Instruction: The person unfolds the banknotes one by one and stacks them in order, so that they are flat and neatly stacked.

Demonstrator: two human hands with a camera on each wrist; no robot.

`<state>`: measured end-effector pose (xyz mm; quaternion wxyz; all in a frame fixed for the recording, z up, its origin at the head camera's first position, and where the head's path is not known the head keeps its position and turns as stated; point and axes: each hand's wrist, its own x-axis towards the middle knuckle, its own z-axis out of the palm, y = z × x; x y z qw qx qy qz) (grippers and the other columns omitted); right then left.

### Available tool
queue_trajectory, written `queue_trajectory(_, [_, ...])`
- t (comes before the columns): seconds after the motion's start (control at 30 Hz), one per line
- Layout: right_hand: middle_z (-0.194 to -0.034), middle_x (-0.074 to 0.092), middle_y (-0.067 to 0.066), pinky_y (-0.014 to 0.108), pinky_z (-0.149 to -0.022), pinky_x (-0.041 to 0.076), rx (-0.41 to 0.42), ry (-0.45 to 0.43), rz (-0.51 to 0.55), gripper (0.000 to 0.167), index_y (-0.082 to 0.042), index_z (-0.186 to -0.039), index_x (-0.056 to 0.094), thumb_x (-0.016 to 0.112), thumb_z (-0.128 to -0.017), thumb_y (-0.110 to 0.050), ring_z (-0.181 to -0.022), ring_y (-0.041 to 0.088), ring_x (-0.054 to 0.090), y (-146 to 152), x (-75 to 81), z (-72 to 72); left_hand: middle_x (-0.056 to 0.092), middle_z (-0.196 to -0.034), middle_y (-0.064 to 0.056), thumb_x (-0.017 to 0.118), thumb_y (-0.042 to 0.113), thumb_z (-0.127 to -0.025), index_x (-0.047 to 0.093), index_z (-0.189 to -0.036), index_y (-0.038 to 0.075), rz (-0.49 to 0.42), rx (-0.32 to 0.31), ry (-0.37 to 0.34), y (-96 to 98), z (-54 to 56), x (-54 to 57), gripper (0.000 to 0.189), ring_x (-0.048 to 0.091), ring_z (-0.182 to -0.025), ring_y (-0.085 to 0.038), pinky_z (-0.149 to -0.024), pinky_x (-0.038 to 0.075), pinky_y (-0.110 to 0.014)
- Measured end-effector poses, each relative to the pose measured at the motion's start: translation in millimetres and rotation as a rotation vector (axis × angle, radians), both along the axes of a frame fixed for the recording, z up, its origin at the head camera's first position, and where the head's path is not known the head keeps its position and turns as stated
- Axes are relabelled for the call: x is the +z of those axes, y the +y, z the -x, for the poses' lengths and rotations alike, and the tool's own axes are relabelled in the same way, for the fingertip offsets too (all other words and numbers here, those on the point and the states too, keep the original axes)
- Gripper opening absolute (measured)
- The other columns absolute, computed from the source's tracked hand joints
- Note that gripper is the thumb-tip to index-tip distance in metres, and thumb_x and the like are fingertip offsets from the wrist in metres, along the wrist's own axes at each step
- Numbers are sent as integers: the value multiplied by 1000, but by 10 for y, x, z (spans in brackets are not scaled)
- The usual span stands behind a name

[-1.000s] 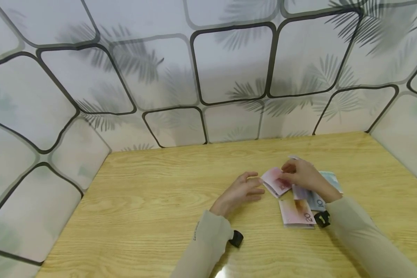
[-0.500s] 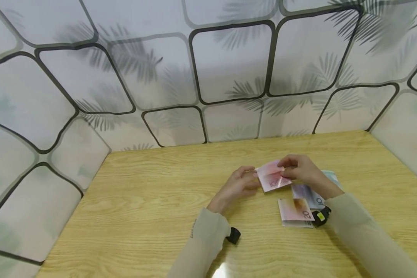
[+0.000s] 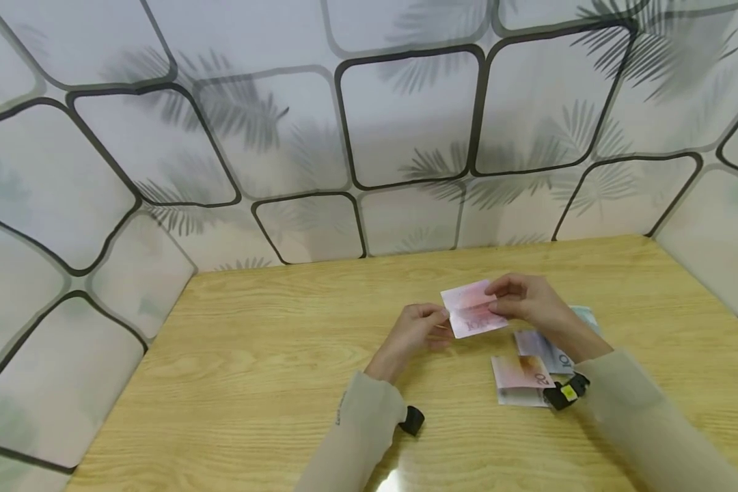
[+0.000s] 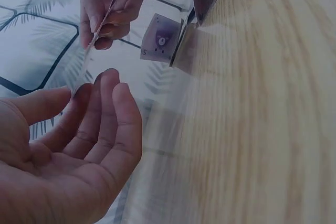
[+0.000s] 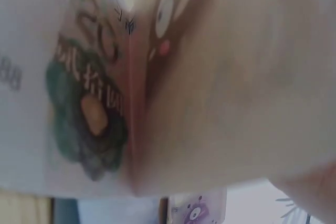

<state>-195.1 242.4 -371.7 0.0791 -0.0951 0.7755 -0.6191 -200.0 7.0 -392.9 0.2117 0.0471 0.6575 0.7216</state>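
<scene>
A creased pink play banknote [image 3: 471, 320] is held above the table between both hands. My left hand [image 3: 408, 335] pinches its left edge between thumb and fingers, the other fingers bent loosely below, as the left wrist view shows. My right hand [image 3: 538, 309] pinches the note's right side. On the table below lies a folded pink-orange 20 banknote [image 3: 519, 374]. It looms large and blurred in the right wrist view as a folded note [image 5: 94, 114]. Beside it sits a bluish-purple 10 banknote [image 3: 552, 354], partly under my right forearm.
A pale green banknote [image 3: 585, 316] lies beyond my right wrist, mostly hidden. In the left wrist view a purple note marked 5 [image 4: 160, 38] stands folded. The wooden table [image 3: 270, 362] meets a patterned cloth wall [image 3: 406, 219] at the back. Black wrist cameras sit on both wrists.
The pink banknote has risen from the pile and shifted left, spreading from folded to more open. My left hand has moved slightly left and now grips its edge.
</scene>
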Motion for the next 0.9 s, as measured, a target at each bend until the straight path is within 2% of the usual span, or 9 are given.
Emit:
queue_trajectory(0.13, [-99,69,5,24,-71,58,6,30,-28,35,18,-120,56,70,-92,1,-82,8,66,-62,7,-22,64,-82,-4,59,5,-102,68,-104,-9,10,20,7,-13,-2,10,17,65,-75,-17,-77,62,-34])
queue_trajectory(0.2, [-103,68,12,26,-70,59,14,64,-80,35,18,-119,56,70,-93,2,-82,11,67,-97,2,-37,64,-81,-5,59,4,-102,69,-102,-9,11,28,13,-19,-4,11,16,65,-74,-16,-74,62,-31])
queue_trajectory(0.33, [-117,61,27,36,-69,60,39,180,-285,38,15,-122,59,72,-93,-5,-91,28,66,-189,6,-103,64,-78,-4,59,3,-102,68,-99,-9,11,41,40,-28,-7,10,15,63,-70,-13,-68,60,-26])
queue_trajectory(0.43, [-124,59,30,38,-70,58,57,251,-396,45,13,-128,58,75,-93,-11,-98,38,64,-276,13,-158,63,-77,-3,60,3,-101,68,-98,-9,15,57,59,-36,-6,3,15,62,-70,-13,-69,60,-27])
queue_trajectory(0.6, [-127,57,33,41,-78,58,100,248,-378,57,15,-137,48,73,-95,-14,-105,43,62,-375,14,-212,64,-77,-2,63,4,-99,70,-96,-7,46,77,80,-48,-17,12,13,62,-71,-13,-72,61,-31])
queue_trajectory(0.77, [-139,46,38,45,-83,57,118,199,-316,63,16,-143,38,69,-98,-14,-112,46,59,-455,6,-241,66,-79,-2,68,7,-98,70,-97,-7,56,52,92,-62,-11,32,14,64,-72,-12,-77,61,-34])
queue_trajectory(0.9, [-140,43,39,45,-86,56,108,196,-295,67,17,-143,33,69,-98,-17,-112,43,58,-533,-12,-256,66,-76,-1,71,7,-96,70,-93,-7,49,26,112,-72,-38,59,14,64,-71,-11,-77,61,-35])
